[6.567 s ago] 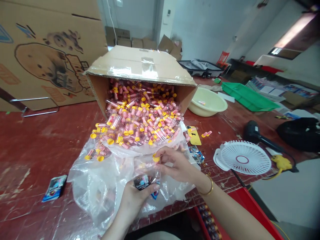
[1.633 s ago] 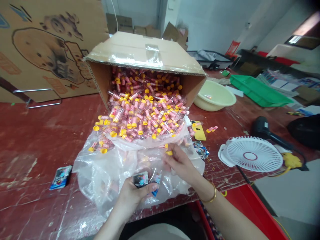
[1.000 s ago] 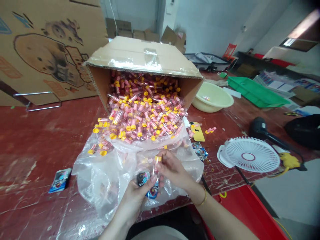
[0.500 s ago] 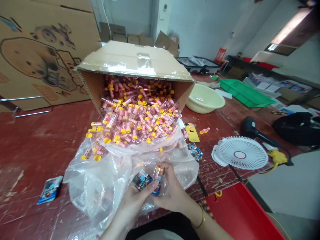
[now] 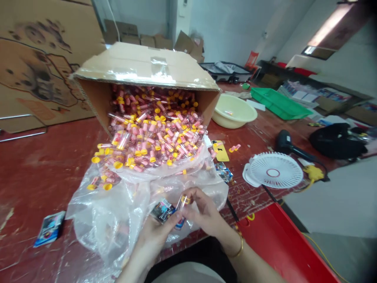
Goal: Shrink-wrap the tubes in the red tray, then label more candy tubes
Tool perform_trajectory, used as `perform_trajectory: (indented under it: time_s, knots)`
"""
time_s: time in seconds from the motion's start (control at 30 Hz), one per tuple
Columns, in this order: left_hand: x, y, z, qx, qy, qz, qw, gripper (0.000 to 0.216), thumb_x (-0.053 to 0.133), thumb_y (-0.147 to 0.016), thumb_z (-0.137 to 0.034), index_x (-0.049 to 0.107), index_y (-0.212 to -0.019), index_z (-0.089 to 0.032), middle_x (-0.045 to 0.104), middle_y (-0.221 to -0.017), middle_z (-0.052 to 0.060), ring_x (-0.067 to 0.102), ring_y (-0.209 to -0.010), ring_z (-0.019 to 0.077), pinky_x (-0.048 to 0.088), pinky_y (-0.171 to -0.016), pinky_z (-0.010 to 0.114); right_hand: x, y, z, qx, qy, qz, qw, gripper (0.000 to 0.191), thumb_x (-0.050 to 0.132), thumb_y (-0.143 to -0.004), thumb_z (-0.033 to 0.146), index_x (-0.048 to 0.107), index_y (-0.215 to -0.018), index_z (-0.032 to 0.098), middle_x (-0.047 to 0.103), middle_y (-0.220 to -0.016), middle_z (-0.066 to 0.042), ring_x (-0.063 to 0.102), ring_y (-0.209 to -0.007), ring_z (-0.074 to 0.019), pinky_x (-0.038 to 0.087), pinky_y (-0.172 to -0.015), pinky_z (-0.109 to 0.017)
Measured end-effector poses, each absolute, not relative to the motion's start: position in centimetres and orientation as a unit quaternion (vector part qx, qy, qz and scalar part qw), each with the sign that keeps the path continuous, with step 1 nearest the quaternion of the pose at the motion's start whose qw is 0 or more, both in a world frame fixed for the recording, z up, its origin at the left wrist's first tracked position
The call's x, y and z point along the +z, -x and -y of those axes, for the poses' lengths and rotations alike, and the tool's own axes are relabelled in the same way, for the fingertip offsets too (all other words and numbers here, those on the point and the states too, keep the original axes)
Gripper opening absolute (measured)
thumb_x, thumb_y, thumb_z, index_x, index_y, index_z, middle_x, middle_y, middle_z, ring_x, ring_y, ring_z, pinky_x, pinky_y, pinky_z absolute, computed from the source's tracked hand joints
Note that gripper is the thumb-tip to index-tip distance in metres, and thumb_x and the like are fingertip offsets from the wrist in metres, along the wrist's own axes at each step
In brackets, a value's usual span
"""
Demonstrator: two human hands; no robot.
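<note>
Low over the crumpled clear plastic sheet [image 5: 97, 220], both hands work close together. My left hand [image 5: 156, 236] is closed around a dark blue printed packet [image 5: 163, 210], its thumb pressing toward the middle. Between my hands a clear plastic tube [image 5: 180, 201] stands tilted, yellow at its upper end; another bit of blue print shows at its lower end. My right hand [image 5: 207, 214] pinches this tube near the top with bent fingers. Many pink-filled tubes with yellow caps [image 5: 153, 135] spill from the cardboard box [image 5: 147, 67] onto the sheet.
A similar blue packet [image 5: 50, 228] lies at left. To the right are more packets [image 5: 224, 173], a yellow phone [image 5: 220, 151], a white fan [image 5: 273, 171], a cream basin [image 5: 234, 112] and a green tray [image 5: 279, 103]. A red bin [image 5: 285, 247] stands below the table edge.
My right fingers have shifted around the top of the tube, and its thumb now lies across it. The whole view has swung slightly to the right.
</note>
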State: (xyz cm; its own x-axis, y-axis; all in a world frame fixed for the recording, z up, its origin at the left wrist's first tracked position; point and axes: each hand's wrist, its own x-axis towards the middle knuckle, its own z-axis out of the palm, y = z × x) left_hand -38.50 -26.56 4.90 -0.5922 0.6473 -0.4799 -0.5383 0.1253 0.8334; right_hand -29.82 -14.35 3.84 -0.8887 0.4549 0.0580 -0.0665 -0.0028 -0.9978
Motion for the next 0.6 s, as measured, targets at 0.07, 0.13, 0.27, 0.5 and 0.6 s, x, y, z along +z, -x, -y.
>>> perform_trajectory:
  time_s: [0.07,0.13,0.27,0.5,0.6]
  knots:
    - [4.6,38.3,26.3,0.64,-0.052,-0.603,0.474,0.039,0.074,-0.065,-0.049,0.072,-0.087,-0.017,0.074,-0.086,0.007,0.066,-0.083,0.0252,0.052,-0.069,0.031,3.6,28.1,13.1,0.706,0.199,0.64,0.228,0.023,0.068,-0.077,0.039,0.053,-0.082,0.022,0.058,-0.084,-0.001,0.055,-0.077,-0.015,0.047,-0.075,-0.032]
    - [4.3,38.2,26.0,0.614,-0.059,-0.61,0.498,0.042,0.07,-0.067,-0.055,0.071,-0.089,-0.019,0.073,-0.097,0.008,0.064,-0.096,0.029,0.053,-0.077,0.034,2.5,24.3,11.3,0.679,0.306,0.6,0.291,0.029,0.072,-0.073,0.044,0.054,-0.08,0.022,0.061,-0.084,-0.001,0.058,-0.075,-0.0153,0.049,-0.073,-0.032]
    - [3.9,37.5,25.5,0.514,-0.188,-0.696,0.465,0.039,0.069,-0.063,-0.058,0.073,-0.081,-0.024,0.075,-0.085,0.005,0.061,-0.101,0.0301,0.047,-0.091,0.032,-2.1,11.3,8.6,0.496,0.551,0.534,0.408,0.033,0.067,-0.074,0.05,0.056,-0.085,0.021,0.06,-0.078,0.0,0.058,-0.074,-0.0153,0.049,-0.073,-0.031]
    - [1.5,32.9,28.1,0.45,-0.168,-0.571,0.666,0.042,0.068,-0.067,-0.051,0.07,-0.1,-0.026,0.066,-0.06,0.0,0.061,-0.054,0.0227,0.053,-0.059,0.036,-14.1,-3.7,11.4,0.384,0.757,0.445,0.286,0.02,0.057,-0.09,0.033,0.06,-0.091,0.013,0.062,-0.082,0.0,0.059,-0.066,-0.0109,0.051,-0.061,-0.027]
    - [0.2,31.3,28.8,0.472,-0.059,-0.537,0.696,0.034,0.068,-0.066,-0.051,0.073,-0.09,-0.026,0.072,-0.073,0.005,0.066,-0.065,0.0265,0.052,-0.052,0.036,-17.5,-3.5,12.7,0.401,0.768,0.449,0.219,0.02,0.057,-0.09,0.031,0.06,-0.101,0.014,0.064,-0.094,-0.003,0.062,-0.075,-0.0133,0.054,-0.066,-0.029]
